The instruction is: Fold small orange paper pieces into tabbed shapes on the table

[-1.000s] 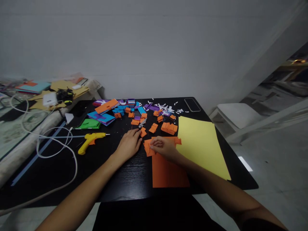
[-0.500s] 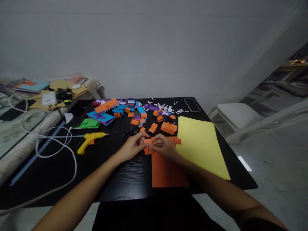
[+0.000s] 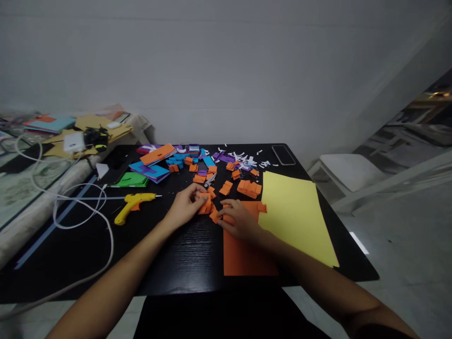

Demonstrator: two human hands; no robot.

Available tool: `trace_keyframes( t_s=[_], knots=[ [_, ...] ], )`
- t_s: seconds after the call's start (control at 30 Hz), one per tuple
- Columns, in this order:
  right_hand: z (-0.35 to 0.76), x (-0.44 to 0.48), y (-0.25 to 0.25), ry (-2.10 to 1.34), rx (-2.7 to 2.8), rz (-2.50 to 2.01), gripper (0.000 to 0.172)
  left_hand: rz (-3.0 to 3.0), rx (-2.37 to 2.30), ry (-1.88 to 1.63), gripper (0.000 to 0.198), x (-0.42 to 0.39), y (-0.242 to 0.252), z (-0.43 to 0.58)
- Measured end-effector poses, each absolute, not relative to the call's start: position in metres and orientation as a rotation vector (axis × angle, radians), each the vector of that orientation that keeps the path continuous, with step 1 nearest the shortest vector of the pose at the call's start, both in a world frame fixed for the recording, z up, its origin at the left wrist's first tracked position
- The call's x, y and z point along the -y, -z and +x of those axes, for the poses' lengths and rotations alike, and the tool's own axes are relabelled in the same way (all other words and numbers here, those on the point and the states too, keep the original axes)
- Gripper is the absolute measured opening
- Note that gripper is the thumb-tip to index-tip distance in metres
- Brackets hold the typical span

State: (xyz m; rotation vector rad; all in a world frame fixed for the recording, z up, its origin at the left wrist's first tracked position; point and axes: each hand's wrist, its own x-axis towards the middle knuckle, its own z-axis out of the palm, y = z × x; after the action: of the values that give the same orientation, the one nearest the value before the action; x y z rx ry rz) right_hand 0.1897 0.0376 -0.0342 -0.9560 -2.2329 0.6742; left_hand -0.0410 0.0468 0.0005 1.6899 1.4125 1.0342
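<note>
My left hand point(image 3: 185, 205) pinches a small folded orange paper piece point(image 3: 205, 203) between thumb and fingers. Just right of it, my right hand point(image 3: 238, 219) has its fingers apart over the left edge of an orange sheet point(image 3: 243, 259). By its fingertips lies another small orange piece point(image 3: 214, 215). Several folded orange pieces are scattered farther back, with a stack of them point(image 3: 249, 188) behind the orange sheet. Scissors point(image 3: 210, 180) rest among the loose pieces. A large yellow sheet point(image 3: 296, 216) lies to the right.
A yellow glue gun point(image 3: 132, 207) and a white cable point(image 3: 109, 245) are on the left of the black table point(image 3: 169, 278). Green folded paper point(image 3: 130, 180), purple and blue pieces and white scraps point(image 3: 243, 162) lie behind. A phone point(image 3: 283, 155) is back right.
My hands have moved apart. My left hand has shifted left with an orange piece, and my right hand has let go and opened its fingers.
</note>
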Motion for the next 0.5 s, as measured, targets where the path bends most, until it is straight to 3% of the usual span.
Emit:
trace_keyframes(
  t_s=[0.27, 0.5],
  knots=[
    [0.187, -0.041, 0.041, -0.704, 2.268, -0.77, 0.008, 1.522, -1.284, -1.061, 0.029, -0.047, 0.005, -0.034],
    [0.192, -0.041, 0.029, -0.879, 2.204, -0.93, 0.01, 1.381, -1.169, -0.97, 0.037, -0.045, 0.008, -0.028]
  ],
)
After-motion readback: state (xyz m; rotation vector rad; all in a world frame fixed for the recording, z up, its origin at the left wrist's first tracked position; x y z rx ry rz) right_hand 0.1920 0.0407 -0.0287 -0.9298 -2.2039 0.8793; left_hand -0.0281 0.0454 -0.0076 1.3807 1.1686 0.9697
